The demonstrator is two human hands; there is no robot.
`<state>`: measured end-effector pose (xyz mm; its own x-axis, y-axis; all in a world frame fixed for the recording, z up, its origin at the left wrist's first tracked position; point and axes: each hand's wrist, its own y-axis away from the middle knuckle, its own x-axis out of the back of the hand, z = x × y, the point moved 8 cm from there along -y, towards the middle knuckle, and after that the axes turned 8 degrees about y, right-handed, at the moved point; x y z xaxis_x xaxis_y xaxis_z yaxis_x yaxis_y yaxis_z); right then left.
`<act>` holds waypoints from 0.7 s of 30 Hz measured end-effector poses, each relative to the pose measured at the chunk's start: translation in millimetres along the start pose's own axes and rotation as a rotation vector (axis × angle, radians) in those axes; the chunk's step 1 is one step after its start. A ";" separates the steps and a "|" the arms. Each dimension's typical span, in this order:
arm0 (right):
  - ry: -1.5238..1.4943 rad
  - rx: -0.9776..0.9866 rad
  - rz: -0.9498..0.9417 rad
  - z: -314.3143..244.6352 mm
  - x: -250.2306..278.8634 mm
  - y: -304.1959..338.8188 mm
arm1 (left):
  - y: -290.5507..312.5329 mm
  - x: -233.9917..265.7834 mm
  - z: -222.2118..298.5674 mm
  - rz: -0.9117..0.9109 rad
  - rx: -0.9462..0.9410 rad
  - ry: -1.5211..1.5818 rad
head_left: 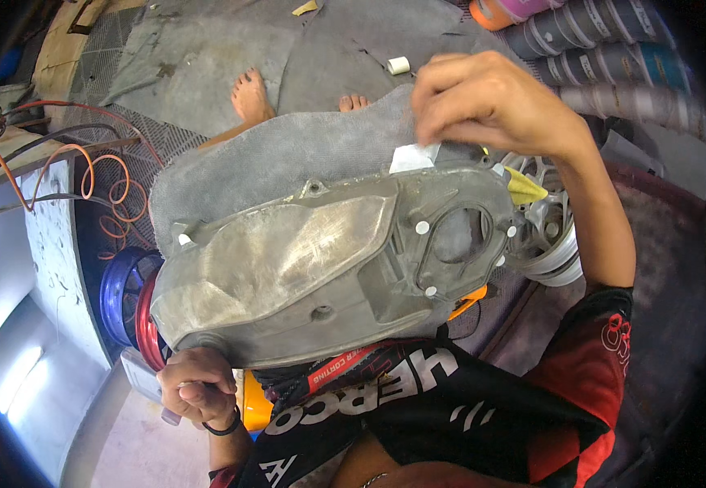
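Note:
A large grey metal engine cover (288, 260) lies tilted over my lap, with a grey cloth (271, 159) behind it. White round patches (422, 228) cover several holes on its right part. Above its far right edge, my right hand (483, 102) has its fingers pinched at the upper corner of a white piece of tape (412, 159); slight blur softens the fingertips. My left hand (198, 382) is curled closed by the cover's near left end. A pale flat piece (143, 376) shows beside that hand; whether the fingers hold it is unclear.
A yellow cloth piece (525, 187) sticks up at the cover's right end, in front of a silver wheel (560, 260). Blue (117, 297) and red wheels stand at left, near a coiled orange hose (129, 191). A small white roll (398, 65) lies on the floor; cans (605, 65) line the far right.

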<state>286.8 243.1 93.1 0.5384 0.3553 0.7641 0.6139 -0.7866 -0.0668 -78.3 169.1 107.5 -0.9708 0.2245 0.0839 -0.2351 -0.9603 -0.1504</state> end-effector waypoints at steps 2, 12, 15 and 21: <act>0.037 0.016 0.020 -3.7 11.0 -3.3 | -1.8 -0.1 1.3 0.015 -0.004 -0.005; -0.105 0.110 -0.077 -5.8 -12.4 -20.1 | 0.8 2.4 -0.7 0.046 -0.006 0.016; -0.044 0.123 -0.097 -10.2 -6.8 -24.2 | 0.4 1.1 0.9 0.020 -0.025 -0.003; -0.062 0.109 -0.114 -7.9 -9.1 -25.4 | -2.3 -0.2 0.8 0.019 -0.034 0.005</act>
<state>261.7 255.9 92.9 0.4937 0.4723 0.7302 0.7306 -0.6807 -0.0536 -77.6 171.2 108.6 -0.9753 0.2074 0.0761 -0.2182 -0.9582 -0.1849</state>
